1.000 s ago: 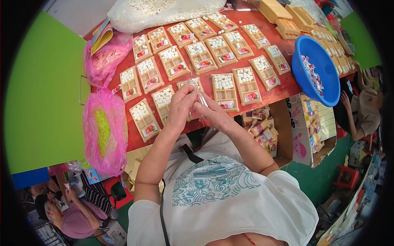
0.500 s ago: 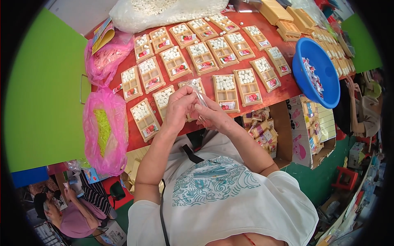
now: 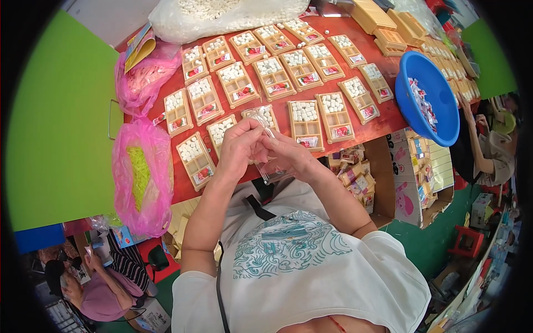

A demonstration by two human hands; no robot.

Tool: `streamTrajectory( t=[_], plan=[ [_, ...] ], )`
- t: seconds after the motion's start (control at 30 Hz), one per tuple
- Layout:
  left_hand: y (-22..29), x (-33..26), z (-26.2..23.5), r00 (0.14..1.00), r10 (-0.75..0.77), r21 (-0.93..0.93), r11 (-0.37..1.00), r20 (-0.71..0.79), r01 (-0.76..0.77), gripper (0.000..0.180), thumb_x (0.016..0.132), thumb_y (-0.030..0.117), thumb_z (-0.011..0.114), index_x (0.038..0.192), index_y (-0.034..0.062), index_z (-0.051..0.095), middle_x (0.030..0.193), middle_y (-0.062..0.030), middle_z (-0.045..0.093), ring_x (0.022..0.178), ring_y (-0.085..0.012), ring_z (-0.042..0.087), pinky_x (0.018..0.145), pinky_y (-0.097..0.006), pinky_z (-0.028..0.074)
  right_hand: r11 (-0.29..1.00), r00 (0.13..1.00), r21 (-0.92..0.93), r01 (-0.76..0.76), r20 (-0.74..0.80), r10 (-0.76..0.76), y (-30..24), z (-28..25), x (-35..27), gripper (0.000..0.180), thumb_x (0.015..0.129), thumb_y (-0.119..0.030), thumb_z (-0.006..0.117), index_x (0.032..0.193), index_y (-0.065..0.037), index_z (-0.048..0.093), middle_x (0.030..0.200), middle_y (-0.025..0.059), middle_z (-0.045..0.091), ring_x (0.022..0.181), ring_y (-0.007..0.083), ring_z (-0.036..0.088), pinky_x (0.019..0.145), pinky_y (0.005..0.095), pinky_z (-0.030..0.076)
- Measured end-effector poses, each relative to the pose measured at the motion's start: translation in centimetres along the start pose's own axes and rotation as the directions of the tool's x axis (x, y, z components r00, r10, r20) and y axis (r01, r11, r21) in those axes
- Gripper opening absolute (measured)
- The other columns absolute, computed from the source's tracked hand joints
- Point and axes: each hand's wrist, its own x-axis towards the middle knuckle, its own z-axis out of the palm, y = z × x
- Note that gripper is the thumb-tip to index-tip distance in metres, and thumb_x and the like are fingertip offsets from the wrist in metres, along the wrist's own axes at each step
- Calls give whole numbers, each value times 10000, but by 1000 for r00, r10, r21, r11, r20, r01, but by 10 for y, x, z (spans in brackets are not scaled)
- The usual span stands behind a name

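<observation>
Close together over the table's near edge, my left hand and my right hand both have their fingers closed on a thin, clear plastic piece. Its glossy edge sticks out above the fingers and hangs below them; whether it is a bag or a stiff cover I cannot tell. Just beyond my hands, partly hidden by them, lies a tan compartment tray with small white pieces. Several similar trays surround it, such as the tray to the left, holding white pieces and a small red-printed packet.
On the red table, a blue basin of small packets stands right. Pink bags hang at the left edge. A large clear bag lies at the back. Cartons stand below. Other people work at both sides.
The clear plastic piece has swung lower, with more of it showing beneath my fingers. My hands have shifted slightly against each other. The trays have stayed put.
</observation>
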Motion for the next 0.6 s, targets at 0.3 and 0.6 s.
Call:
streamTrajectory(
  t=[0.3,0.6],
  plan=[
    [-1,-4,2,998,60,18,998,-26,-59,159,943,164,503,875,38,573,718,-73,642,518,-113,570,480,-218,462,996,999,88,-9,53,5,1,-1,-1,657,905,-526,524,1415,-142,370,1080,3,534,983,115,517,769,320,433],
    [0,-14,7,990,141,24,990,5,-141,147,920,144,515,885,17,582,722,-94,636,547,-139,584,495,-242,475,976,997,205,77,-1,-78,11,-3,0,645,937,-392,506,1452,-57,308,1136,55,572,970,168,588,794,367,511]
  ],
)
